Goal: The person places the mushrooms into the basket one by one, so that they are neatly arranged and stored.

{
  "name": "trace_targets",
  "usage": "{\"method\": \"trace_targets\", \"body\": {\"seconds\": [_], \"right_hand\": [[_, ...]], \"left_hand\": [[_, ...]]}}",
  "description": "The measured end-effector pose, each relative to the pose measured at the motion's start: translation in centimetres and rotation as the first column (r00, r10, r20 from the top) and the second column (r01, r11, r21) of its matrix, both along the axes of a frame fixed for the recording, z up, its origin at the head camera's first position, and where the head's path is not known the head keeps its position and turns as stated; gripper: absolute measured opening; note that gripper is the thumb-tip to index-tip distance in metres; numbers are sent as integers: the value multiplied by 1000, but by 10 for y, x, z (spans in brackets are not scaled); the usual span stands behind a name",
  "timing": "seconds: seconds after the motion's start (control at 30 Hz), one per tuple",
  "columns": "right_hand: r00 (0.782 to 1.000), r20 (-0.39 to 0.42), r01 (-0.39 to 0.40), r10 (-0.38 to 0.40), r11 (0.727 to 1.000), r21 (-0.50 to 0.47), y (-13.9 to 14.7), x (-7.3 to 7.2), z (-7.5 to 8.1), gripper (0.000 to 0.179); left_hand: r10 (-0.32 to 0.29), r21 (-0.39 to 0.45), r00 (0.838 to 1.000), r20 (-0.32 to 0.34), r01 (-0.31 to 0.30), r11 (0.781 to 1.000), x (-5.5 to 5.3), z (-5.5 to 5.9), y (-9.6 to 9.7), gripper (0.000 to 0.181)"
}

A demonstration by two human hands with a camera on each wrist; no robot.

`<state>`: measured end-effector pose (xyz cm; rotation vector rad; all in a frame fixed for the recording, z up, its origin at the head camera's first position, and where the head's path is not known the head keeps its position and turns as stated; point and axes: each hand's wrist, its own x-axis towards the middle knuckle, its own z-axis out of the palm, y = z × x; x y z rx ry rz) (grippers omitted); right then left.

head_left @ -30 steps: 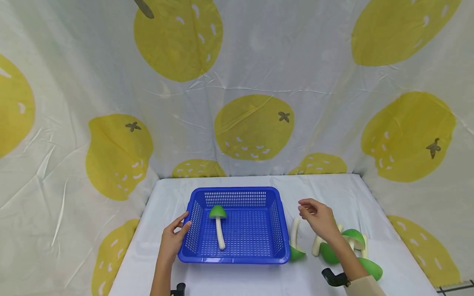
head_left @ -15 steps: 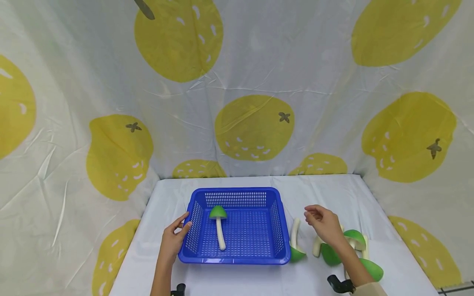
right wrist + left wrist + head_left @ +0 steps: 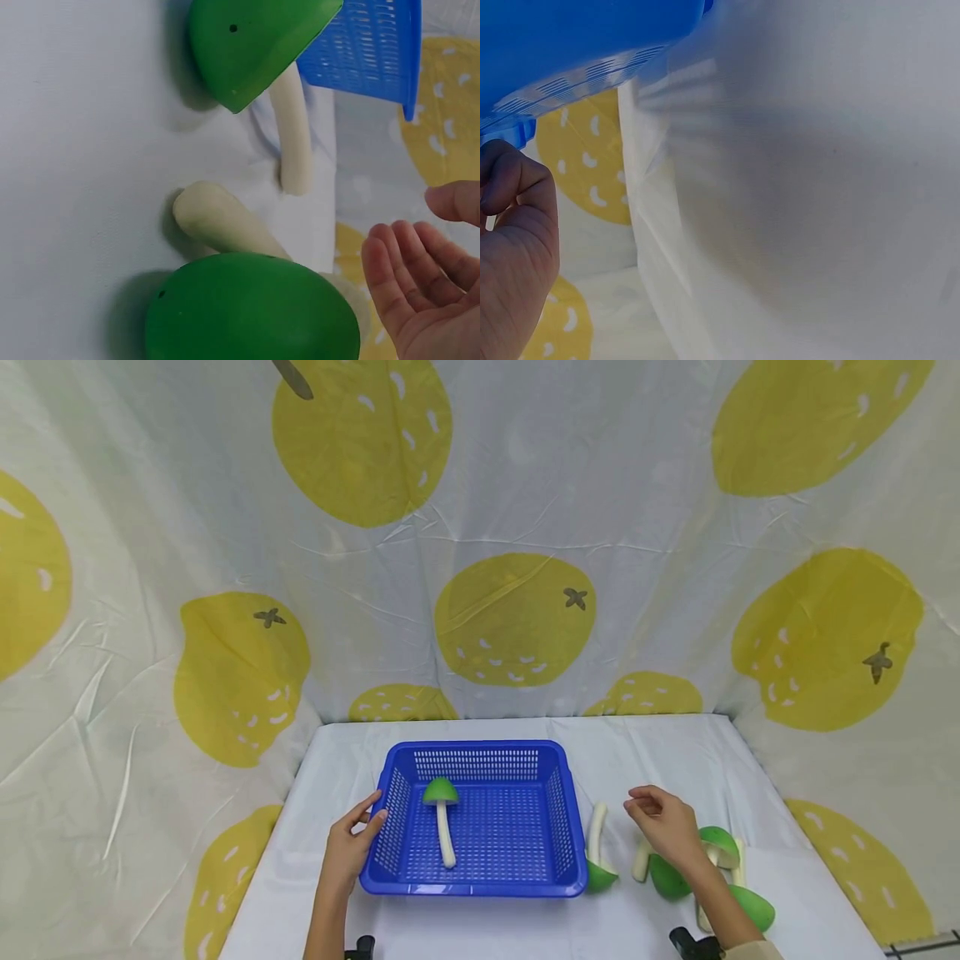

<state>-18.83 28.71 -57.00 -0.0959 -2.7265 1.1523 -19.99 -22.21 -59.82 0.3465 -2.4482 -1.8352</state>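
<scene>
A blue plastic basket [image 3: 491, 890] stands on the white-covered table, and inside it lies one toy mushroom [image 3: 446, 831] with a green cap and long white stem. My left hand [image 3: 351, 839] grips the basket's left rim, thumb on the near side. Over the table to the right hovers my right hand [image 3: 663, 822], holding nothing; its fingers look relaxed and the thumb is apart in the right wrist view. Below and beside it lie several more mushrooms, among them a green cap [image 3: 251, 311]. Another mushroom [image 3: 601, 874] rests close against the basket's right side, partly hidden by it.
A cloth printed with yellow lemons [image 3: 515, 618] hangs behind and at both sides of the table [image 3: 450, 931]. One green cap [image 3: 752, 906] lies under the right forearm, near the table's right side. Each wrist carries a black camera mount [image 3: 695, 946].
My right hand has drawn away from the basket, moving right and slightly toward me over the mushrooms. The left hand, basket and mushroom inside have stayed put.
</scene>
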Motion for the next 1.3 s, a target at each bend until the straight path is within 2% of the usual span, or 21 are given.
{"method": "trace_targets", "body": {"seconds": [0.23, 0.5, 0.73, 0.9, 1.2, 1.3], "right_hand": [[998, 26, 49, -49, 999, 23, 8, 2, -12, 29], [995, 32, 91, -93, 994, 58, 12, 7, -23, 29], [986, 22, 164, -164, 986, 31, 13, 10, -25, 27], [977, 58, 206, -207, 978, 21, 17, 14, -25, 27], [965, 65, 248, -253, 966, 80, 21, 17, -29, 27], [962, 90, 248, -256, 964, 91, 21, 18, -28, 28]], "left_hand": [[9, 1, 1000, 24, -9, 1000, 0, 2, 1, 49], [7, 7, 1000, 11, -7, 1000, 1, 1, 1, 53], [19, 21, 1000, 20, -19, 1000, -1, 1, 2, 50], [19, 15, 999, 29, -19, 1000, 0, 1, 2, 52], [16, 24, 999, 32, -17, 1000, 1, 0, 1, 50], [15, 19, 999, 37, -15, 1000, 0, 1, 1, 48]]}}
